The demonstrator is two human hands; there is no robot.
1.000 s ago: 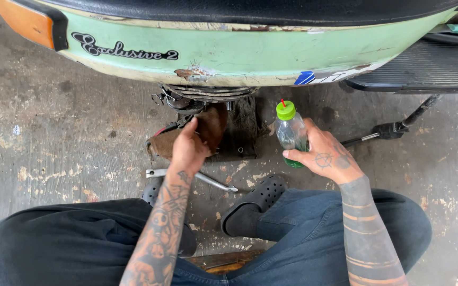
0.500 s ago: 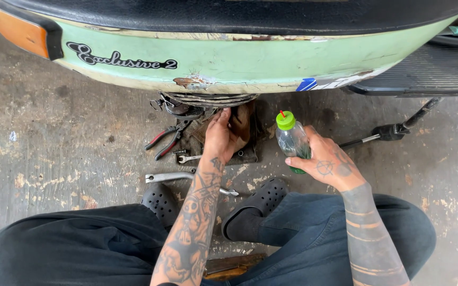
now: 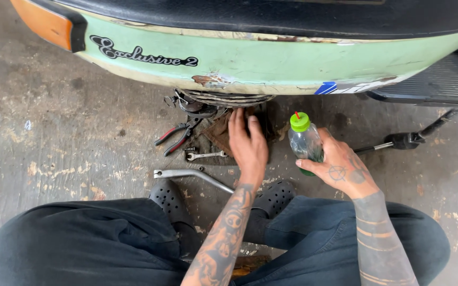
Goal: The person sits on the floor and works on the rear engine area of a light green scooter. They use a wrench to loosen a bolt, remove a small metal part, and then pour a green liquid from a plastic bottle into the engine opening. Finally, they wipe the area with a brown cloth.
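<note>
Fingers of the right hand [image 3: 340, 168] wrap closed around a clear plastic bottle [image 3: 305, 143] with a green cap, holding it upright just above the concrete floor [image 3: 54, 137], beside the kickstand lever [image 3: 406, 140]. The left hand [image 3: 247, 144] lies open, palm down, fingers spread on a brown rag [image 3: 219, 135] under the mint-green scooter [image 3: 271, 55], forearm stretched forward. Red-handled pliers [image 3: 175, 137], a small wrench [image 3: 205, 155] and a bent metal bar [image 3: 192, 175] lie just left of it.
</note>
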